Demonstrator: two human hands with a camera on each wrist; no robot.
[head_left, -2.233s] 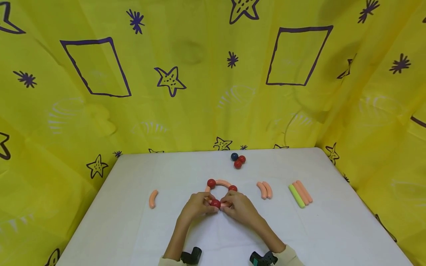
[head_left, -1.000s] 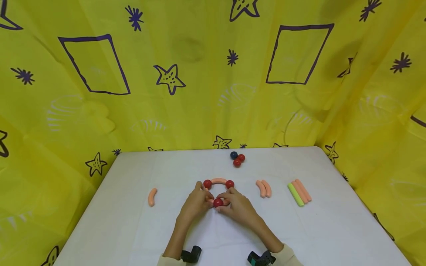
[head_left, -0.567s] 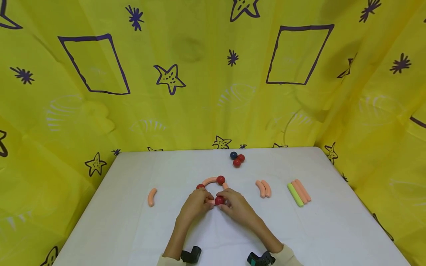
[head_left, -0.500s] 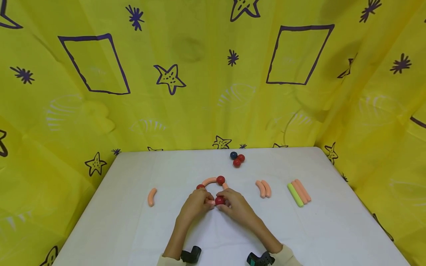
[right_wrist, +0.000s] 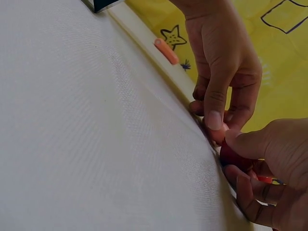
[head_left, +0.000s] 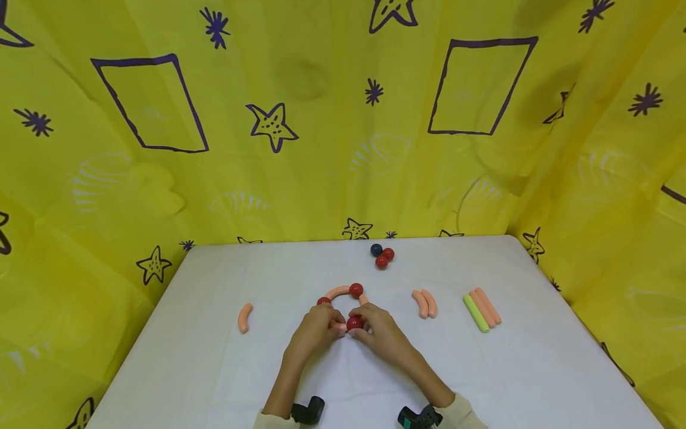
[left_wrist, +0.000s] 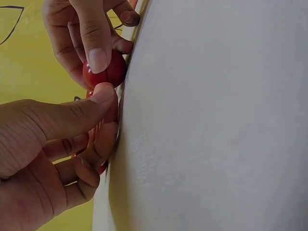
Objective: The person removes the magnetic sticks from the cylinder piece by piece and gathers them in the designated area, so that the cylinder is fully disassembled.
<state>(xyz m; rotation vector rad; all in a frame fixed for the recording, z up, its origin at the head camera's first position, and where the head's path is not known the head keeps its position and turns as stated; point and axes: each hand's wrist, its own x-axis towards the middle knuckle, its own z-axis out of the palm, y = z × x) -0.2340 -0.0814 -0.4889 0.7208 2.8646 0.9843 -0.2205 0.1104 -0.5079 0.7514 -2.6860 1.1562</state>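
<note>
On the table, a ring of curved salmon-pink rods and red balls lies between the two hands. Its far side shows one curved rod between two red balls, one at the far right and the other partly behind the left fingers. My left hand pinches a near curved rod between thumb and fingers, covering most of it. Thumb and fingers of my right hand grip the near red ball, right at that rod's end. Another rod of the ring runs under the right fingers.
A single curved rod lies to the left, and a pair of curved rods to the right. Beyond that pair are straight rods, one green and two pink. Red balls and a dark blue ball sit at the back.
Since the earliest frame the ring has turned, its far balls shifting left, and the near ball has moved slightly right. The right hand now grips that ball. Over the last half second hardly anything moves.
</note>
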